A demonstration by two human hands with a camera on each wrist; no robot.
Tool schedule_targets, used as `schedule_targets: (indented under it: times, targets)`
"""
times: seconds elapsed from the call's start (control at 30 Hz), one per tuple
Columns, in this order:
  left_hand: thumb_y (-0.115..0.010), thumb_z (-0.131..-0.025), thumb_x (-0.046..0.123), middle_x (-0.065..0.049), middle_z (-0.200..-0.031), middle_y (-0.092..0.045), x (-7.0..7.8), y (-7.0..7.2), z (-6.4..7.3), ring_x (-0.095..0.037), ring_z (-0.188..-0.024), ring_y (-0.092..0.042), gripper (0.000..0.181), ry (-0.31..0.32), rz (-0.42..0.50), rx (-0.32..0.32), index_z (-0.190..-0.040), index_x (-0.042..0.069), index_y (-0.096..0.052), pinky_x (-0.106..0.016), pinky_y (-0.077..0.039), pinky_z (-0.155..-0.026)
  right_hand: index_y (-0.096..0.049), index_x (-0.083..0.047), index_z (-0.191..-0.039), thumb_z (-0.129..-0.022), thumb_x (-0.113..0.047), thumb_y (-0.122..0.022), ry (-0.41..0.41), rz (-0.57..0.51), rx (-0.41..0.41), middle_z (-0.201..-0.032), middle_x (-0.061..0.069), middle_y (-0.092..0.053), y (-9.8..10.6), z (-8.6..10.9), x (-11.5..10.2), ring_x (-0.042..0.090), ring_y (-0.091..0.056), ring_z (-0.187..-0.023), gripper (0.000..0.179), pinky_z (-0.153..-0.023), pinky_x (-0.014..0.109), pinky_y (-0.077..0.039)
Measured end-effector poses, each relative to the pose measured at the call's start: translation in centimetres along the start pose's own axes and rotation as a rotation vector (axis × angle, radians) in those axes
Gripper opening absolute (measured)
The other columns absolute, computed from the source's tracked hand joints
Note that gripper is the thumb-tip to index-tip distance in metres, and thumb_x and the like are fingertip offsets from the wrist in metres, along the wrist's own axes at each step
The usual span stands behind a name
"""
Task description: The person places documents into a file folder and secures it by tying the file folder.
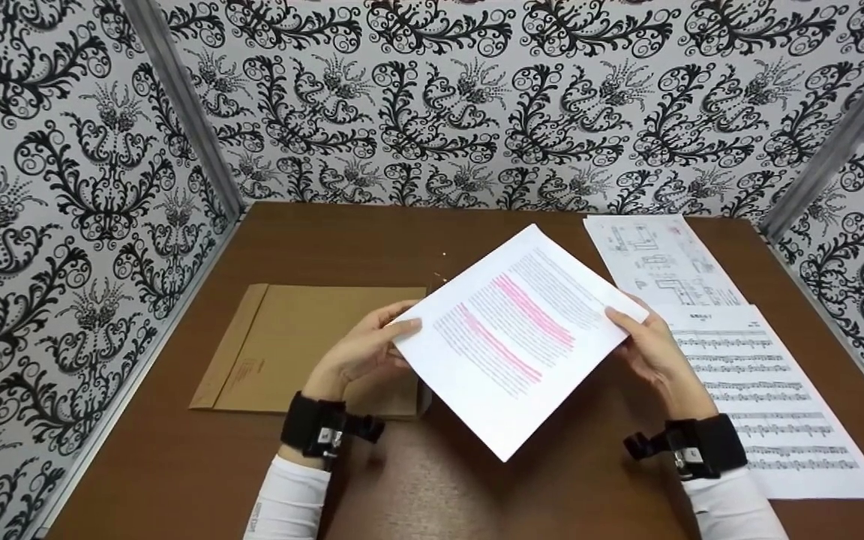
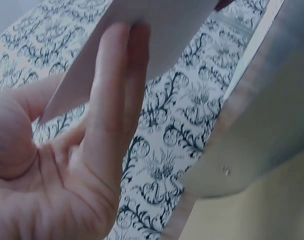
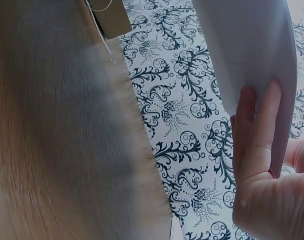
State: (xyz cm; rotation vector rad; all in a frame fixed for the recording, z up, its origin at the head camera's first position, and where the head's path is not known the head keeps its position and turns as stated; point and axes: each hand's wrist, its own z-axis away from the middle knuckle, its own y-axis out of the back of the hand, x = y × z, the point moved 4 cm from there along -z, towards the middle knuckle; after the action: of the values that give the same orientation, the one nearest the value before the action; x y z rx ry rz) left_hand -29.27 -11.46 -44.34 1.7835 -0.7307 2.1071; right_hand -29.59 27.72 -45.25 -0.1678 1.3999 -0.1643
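Both hands hold up a printed sheet of paper [image 1: 469, 375] above the table, its text marked with pink highlighter in two blocks. My left hand [image 1: 364, 345] pinches the sheet's left corner, thumb on the printed face and fingers behind. On the opposite corner, my right hand [image 1: 653, 345] grips in the same way. The left wrist view shows the fingers of the left hand [image 2: 106, 115] against the back of the paper [image 2: 167, 35]. In the right wrist view, fingers of the right hand [image 3: 262, 145] support the paper's back [image 3: 252, 45]. Whether it is one sheet or several, I cannot tell.
A brown envelope [image 1: 327, 322] lies on the left of the wooden table [image 1: 417, 495]. At the right lie sheet music [image 1: 777, 405] and, partly under it, a page of technical drawings [image 1: 657, 255]. Patterned walls [image 1: 447, 97] enclose the back and sides.
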Motion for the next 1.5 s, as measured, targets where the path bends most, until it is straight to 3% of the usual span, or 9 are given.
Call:
schedule_targets:
  times: [0.2,0.47,0.63,0.87,1.2,1.5]
  targets:
    - [-0.052,-0.105,0.014,0.005,-0.089,-0.075,-0.2,-0.9,-0.6,-0.009,-0.071,-0.073,0.048,-0.028,0.070,0.120,-0.150,0.000,-0.041,-0.026,-0.059,-0.061,-0.058,-0.029,-0.117,-0.105,-0.010,-0.054,0.027,-0.028,0.028,-0.093,-0.013,-0.076,-0.1,0.0,-0.1,0.003,-0.072,-0.080,0.023,-0.065,0.017,-0.056]
    - [-0.057,-0.102,0.016,0.003,-0.090,-0.077,-0.9,-2.5,-1.1,-0.011,-0.075,-0.076,0.043,-0.045,0.088,0.240,-0.140,-0.003,-0.050,-0.027,-0.061,-0.064,-0.043,-0.016,-0.142,-0.106,-0.010,-0.050,0.031,-0.027,0.075,-0.093,-0.017,-0.074,-0.2,0.4,-0.4,0.001,-0.071,-0.080,0.037,-0.069,0.017,-0.056]
    - [-0.060,-0.101,0.018,0.002,-0.100,-0.077,-1.5,-3.4,-1.4,-0.011,-0.082,-0.076,0.044,-0.056,0.046,0.244,-0.140,-0.001,-0.054,-0.027,-0.061,-0.067,-0.046,-0.019,-0.137,-0.105,-0.010,-0.050,0.036,-0.065,0.107,-0.093,-0.017,-0.073,-0.4,0.5,-0.3,0.002,-0.071,-0.081,0.033,-0.070,0.018,-0.056]
    - [-0.061,-0.100,0.017,0.005,-0.095,-0.077,-2.1,-3.8,-1.8,-0.010,-0.081,-0.075,0.043,-0.045,0.072,0.239,-0.139,0.000,-0.054,-0.028,-0.061,-0.068,-0.048,-0.020,-0.131,-0.105,-0.010,-0.052,0.062,-0.106,0.131,-0.092,-0.015,-0.074,-0.8,0.7,-0.5,0.002,-0.072,-0.079,0.028,-0.070,0.019,-0.060]
    - [-0.060,-0.101,0.014,0.001,-0.102,-0.078,-1.7,-3.2,-1.6,-0.013,-0.086,-0.077,0.042,-0.106,0.090,0.261,-0.140,-0.002,-0.054,-0.028,-0.062,-0.070,-0.044,-0.020,-0.139,-0.105,-0.011,-0.051,0.059,-0.080,0.107,-0.092,-0.016,-0.074,-1.8,1.1,-0.6,0.001,-0.071,-0.077,0.035,-0.066,0.018,-0.059]
    - [-0.058,-0.101,0.014,0.000,-0.106,-0.077,-1.1,-2.4,-1.1,-0.014,-0.087,-0.077,0.045,-0.135,0.080,0.261,-0.142,-0.003,-0.051,-0.027,-0.062,-0.072,-0.039,-0.018,-0.145,-0.106,-0.013,-0.051,0.059,-0.001,0.037,-0.097,-0.014,-0.071,-2.3,1.3,-0.8,0.001,-0.071,-0.078,0.041,-0.060,0.016,-0.057]
